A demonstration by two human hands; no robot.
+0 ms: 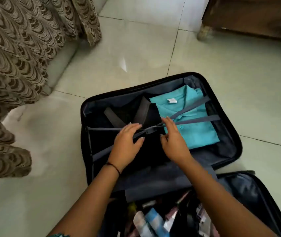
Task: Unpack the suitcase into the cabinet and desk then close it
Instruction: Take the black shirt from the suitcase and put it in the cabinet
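Observation:
A black suitcase (228,120) lies open on the tiled floor. Its far half holds a folded teal shirt (192,124) on the right and dark folded clothes (127,113) on the left, under crossed grey straps (199,119). The straps meet at a black buckle (150,130) in the middle. My left hand (127,142) grips the strap just left of the buckle. My right hand (174,141) pinches the strap on the buckle's right side. The near half (256,194) holds several small packets and toiletries (155,219), partly hidden by my forearms.
A patterned brown curtain (16,65) hangs at the left, down to the floor. A wooden piece of furniture with a rounded foot (204,32) stands at the top right. Pale floor tiles (136,48) lie between them, beyond the suitcase.

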